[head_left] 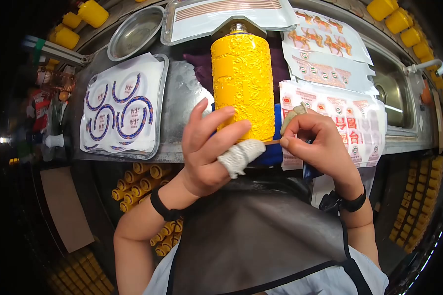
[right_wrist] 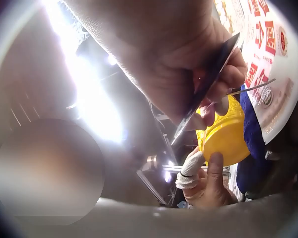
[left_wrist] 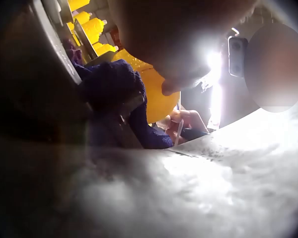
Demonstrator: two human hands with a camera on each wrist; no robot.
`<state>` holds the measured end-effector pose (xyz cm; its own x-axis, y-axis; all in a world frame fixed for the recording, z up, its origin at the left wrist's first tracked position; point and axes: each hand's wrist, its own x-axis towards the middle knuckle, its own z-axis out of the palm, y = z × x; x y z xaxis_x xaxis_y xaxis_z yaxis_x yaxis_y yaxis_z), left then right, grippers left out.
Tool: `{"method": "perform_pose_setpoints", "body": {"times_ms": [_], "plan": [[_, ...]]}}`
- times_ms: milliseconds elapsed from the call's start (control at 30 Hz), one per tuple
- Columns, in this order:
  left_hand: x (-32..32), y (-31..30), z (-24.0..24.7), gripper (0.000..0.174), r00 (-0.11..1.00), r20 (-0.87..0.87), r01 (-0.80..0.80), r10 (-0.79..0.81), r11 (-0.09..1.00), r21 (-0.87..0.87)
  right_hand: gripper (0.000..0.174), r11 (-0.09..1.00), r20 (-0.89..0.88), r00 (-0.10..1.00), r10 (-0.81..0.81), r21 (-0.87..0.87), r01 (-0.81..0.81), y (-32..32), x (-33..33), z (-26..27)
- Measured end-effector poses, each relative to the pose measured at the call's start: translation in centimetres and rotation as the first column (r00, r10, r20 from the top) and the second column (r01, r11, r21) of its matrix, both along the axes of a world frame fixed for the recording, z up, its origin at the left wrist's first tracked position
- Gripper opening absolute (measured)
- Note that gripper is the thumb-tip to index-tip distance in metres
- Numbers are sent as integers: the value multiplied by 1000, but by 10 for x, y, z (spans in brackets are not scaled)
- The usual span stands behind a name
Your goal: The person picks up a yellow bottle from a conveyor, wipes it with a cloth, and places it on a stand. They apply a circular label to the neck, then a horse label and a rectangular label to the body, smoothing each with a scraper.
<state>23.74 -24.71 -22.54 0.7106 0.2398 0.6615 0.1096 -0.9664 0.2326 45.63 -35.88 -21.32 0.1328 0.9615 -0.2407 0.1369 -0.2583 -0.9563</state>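
Observation:
A yellow embossed bottle [head_left: 242, 83] lies with its metal-topped neck away from me and its base toward me. My left hand [head_left: 206, 147] holds it near the base, two fingers reaching over its side. In the right wrist view, the left thumb [right_wrist: 215, 173] presses on the flat base. One left finger wears a white cloth finger cover [head_left: 241, 156]. With thumb and forefinger, my right hand [head_left: 320, 142] pinches a thin brown strip [head_left: 272, 142] at the base's edge. A dark, pointed, blade-like tool [right_wrist: 208, 84] is also held in that hand.
Blue cloth [head_left: 269, 156] lies beneath the bottle, whose neck sits in a notched metal support [head_left: 222, 30]. Printed sticker sheets [head_left: 364, 110] spread rightward beside a sink [head_left: 396, 105]. At left are a tray [head_left: 161, 98] of round labels and a metal bowl [head_left: 111, 49]. Brown-striped sheets [head_left: 231, 11] lie behind.

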Motion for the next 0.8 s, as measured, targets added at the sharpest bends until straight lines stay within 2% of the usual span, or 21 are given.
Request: {"method": "perform_pose_setpoints", "body": {"times_ms": [133, 267, 367, 567, 767, 800], "plan": [[3, 5, -8, 25, 993, 94, 74, -66, 994, -84, 10, 999, 22, 1000, -16, 40, 15, 2, -2, -3], [-16, -5, -12, 34, 993, 98, -39, 70, 957, -289, 11, 999, 0, 1000, -31, 43, 31, -2, -5, 3], [-26, -7, -17, 33, 984, 79, -110, 159, 897, -427, 11, 998, -5, 999, -33, 45, 33, -5, -4, 17], [-22, -4, -13, 33, 996, 40, -77, 84, 986, -147, 12, 995, 35, 997, -62, 80, 59, -7, -3, 15], [-7, -2, 2, 23, 999, -16, -40, 39, 998, -50, 10, 998, -12, 998, -56, 23, 56, -4, -3, -3], [-4, 1, 6, 20, 998, -53, -14, 15, 1000, 17, 10, 999, 3, 999, -40, 10, 40, -4, -3, -3]]}}
